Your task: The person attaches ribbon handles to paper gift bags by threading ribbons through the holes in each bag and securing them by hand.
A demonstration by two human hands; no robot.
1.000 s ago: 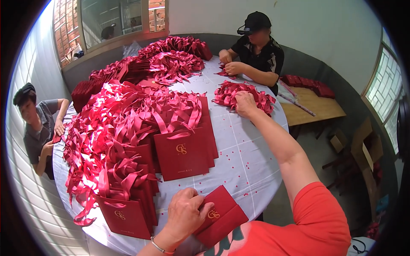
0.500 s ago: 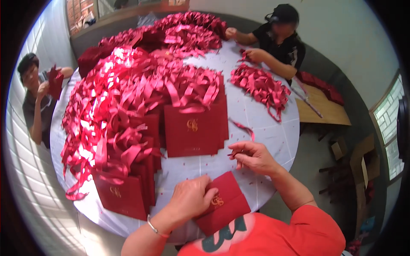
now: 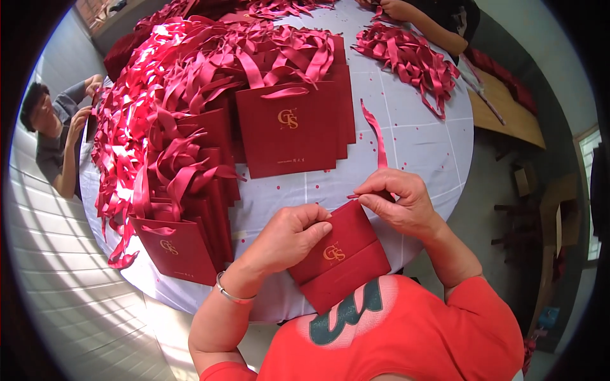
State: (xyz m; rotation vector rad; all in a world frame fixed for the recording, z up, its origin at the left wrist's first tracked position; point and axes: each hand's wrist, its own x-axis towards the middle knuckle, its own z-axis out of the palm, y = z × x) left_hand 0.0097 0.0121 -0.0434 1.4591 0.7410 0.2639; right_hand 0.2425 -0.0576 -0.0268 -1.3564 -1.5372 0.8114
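In front of my chest lies a flat dark-red paper bag (image 3: 352,270) with a gold emblem and a crease across it. My left hand (image 3: 293,236) is closed on its upper left edge, thumb on the front. At the upper right corner, my right hand (image 3: 405,202) pinches the tip of a red ribbon (image 3: 376,130). More of that ribbon stretches over the cloth beyond the fingers, its middle hidden by the hand. Whether the tip passes through a hole in the bag I cannot tell.
Red bags with ribbon handles (image 3: 289,130) stand in rows ahead and to the left (image 3: 175,251). A heap of loose ribbons (image 3: 406,60) lies at the far right of the cloth-covered round table (image 3: 426,143). Two people work across the table, at left (image 3: 57,130) and far right (image 3: 438,25).
My right hand has come in to the bag's upper edge with the ribbon tip. My left hand has stayed on the bag. The view has tilted, so the table appears higher.
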